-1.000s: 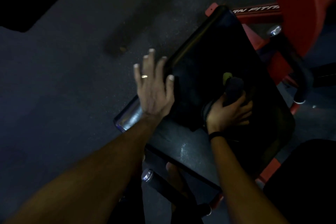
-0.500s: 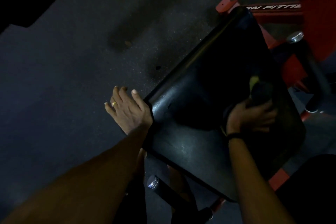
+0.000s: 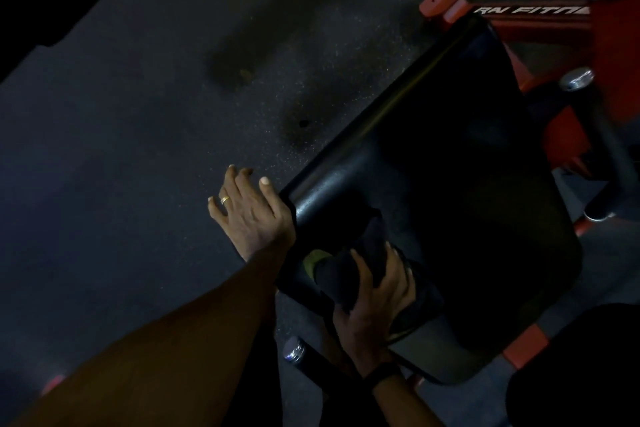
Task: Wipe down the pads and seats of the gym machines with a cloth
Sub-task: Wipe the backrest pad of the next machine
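Black vinyl fills my view: the padded black seat pad [image 3: 450,184] of the machine sits at about three o'clock, tilted across its red steel frame [image 3: 568,135]. My right hand [image 3: 375,295] is at five o'clock, fingers curled round a dark bunched cloth with a yellow-green patch [image 3: 349,267], which lies on the pad's near-left corner. My left hand [image 3: 251,215], a gold ring [image 3: 224,200] on one finger, hovers at nine o'clock just beside the pad's left edge, fingers straight and holding nothing; I cannot tell whether it touches. Dark speckled rubber floor [image 3: 138,132] spreads toward ten o'clock. A chrome-capped black bar [image 3: 294,348] shows at six o'clock.
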`<state>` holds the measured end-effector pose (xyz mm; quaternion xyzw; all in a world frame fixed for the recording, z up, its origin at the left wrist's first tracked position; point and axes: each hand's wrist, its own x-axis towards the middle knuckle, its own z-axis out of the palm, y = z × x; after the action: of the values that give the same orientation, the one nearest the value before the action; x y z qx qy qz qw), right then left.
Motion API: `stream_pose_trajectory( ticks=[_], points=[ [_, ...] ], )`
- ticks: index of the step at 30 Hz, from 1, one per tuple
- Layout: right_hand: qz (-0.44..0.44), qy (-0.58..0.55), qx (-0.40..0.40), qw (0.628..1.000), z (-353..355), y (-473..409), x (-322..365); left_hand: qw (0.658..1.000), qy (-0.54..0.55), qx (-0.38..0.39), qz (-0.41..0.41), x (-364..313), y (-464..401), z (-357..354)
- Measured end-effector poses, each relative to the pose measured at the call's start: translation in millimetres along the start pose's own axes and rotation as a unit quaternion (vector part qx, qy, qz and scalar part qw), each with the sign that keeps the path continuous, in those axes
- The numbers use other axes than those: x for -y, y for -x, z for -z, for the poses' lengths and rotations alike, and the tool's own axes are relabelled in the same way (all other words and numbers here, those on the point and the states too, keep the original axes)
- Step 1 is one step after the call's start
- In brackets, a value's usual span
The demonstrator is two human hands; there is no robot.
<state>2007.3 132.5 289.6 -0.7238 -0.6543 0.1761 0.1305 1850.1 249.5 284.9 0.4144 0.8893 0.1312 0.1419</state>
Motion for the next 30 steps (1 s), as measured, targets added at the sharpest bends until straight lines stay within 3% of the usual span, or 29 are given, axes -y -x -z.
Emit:
stream_pose_trajectory(
  ticks=[6, 9, 14, 19, 22, 25, 28, 30],
  points=[
    [0.036, 0.039, -0.055, 0.997, 4.3, -142.4, 62.7, 0.999, 0.025, -0.006, 0.02, 1.3, -0.7, 0.4],
    [0.027, 0.115, -0.005, 0.993, 22.0, -216.6, 61.1, 0.999, 0.028, -0.014, 0.016, -1.2, 0.4, 1.2],
    [-0.009, 0.157, -0.03, 0.987, 31.9, -248.0, 44.0, 1.0, 0.023, 0.0, 0.008, 2.9, -0.4, 1.3],
    [0.179, 0.097, 0.047, 0.978, 10.0, -148.5, 69.7, 0.999, 0.034, -0.001, 0.024, 5.4, -0.5, -2.8],
    [0.25, 0.096, 0.071, 0.961, 11.7, -165.2, 59.7, 0.999, 0.035, -0.007, 0.029, 4.3, -1.3, -2.3],
    [0.185, 0.168, 0.047, 0.967, 18.7, -247.0, 46.6, 0.999, 0.04, -0.019, 0.02, 1.4, -1.3, -0.5],
    [0.094, 0.253, 0.111, 0.956, 32.8, -303.9, 51.0, 0.999, 0.045, -0.018, 0.018, 4.2, 0.5, 0.2],
    [0.102, 0.276, 0.15, 0.944, 33.5, -298.5, 65.2, 0.999, 0.043, -0.014, 0.013, 4.5, 0.7, 0.2]
  ],
)
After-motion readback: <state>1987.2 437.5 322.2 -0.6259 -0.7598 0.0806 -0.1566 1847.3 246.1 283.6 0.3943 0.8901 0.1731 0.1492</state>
